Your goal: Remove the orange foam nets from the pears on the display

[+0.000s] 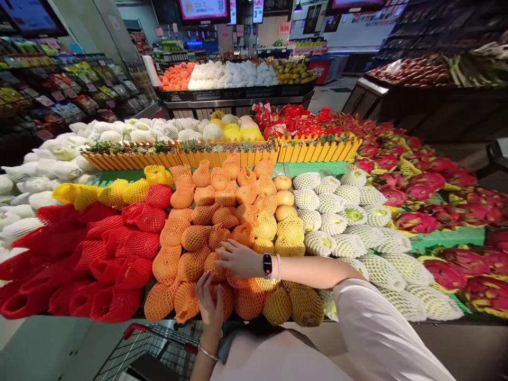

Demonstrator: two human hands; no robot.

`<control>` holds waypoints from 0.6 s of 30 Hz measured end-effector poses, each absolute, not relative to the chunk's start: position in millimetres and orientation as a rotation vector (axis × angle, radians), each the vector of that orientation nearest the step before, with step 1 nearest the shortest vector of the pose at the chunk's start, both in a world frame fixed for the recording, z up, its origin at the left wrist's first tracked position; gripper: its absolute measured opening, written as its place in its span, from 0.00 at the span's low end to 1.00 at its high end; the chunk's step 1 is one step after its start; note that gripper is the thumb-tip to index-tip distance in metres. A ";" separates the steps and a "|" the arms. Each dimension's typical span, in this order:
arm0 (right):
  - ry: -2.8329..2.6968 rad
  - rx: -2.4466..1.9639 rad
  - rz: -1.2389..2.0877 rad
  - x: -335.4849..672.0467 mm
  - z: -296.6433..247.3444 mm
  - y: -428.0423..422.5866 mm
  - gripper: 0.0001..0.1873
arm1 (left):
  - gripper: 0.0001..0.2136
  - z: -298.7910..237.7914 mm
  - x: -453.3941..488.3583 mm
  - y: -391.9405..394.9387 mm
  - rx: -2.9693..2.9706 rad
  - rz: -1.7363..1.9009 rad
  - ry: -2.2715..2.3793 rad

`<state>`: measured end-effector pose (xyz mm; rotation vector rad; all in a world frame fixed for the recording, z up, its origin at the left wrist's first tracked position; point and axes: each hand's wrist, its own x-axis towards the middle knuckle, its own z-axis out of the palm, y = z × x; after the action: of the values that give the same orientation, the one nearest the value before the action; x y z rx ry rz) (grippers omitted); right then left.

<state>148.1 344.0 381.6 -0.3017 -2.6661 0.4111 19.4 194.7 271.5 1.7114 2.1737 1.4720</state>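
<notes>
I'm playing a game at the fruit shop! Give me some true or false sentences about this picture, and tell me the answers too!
1. The right hand, with a black smartwatch on its wrist, lies on round fruit in orange mesh nets. True.
2. The left hand touches fruit in red nets. False: it touches the round fruit in orange mesh nets.
3. Pink spiky dragon fruit sit to the right of pale netted melons. True.
4. A low yellow picket border stands in front of the netted fruit. False: it stands behind them.
5. A wire shopping cart with a red handle sits below the fruit. True.

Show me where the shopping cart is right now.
In the head view, the wire shopping cart sits bottom left, just below the red-netted fruit and left of the person's left hand.
</notes>
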 end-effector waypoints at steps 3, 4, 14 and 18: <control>-2.656 -0.402 0.559 149.6 378.9 360.3 0.23 | 0.15 268.9 15.3 196.3 1.787 1.444 2.182; -2.705 -0.422 0.561 150.1 381.0 366.7 0.24 | 0.15 268.1 13.9 196.2 1.797 1.440 2.184; -2.721 -0.260 0.430 152.5 369.6 380.2 0.35 | 0.27 277.1 28.6 202.2 1.882 1.227 2.304; -2.511 -0.192 0.574 174.8 391.2 369.8 0.40 | 0.29 277.8 28.7 203.3 1.848 1.185 2.280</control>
<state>174.8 369.8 391.2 -0.1922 -2.5115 0.5744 28.7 203.3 277.8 1.8481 2.2796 1.1855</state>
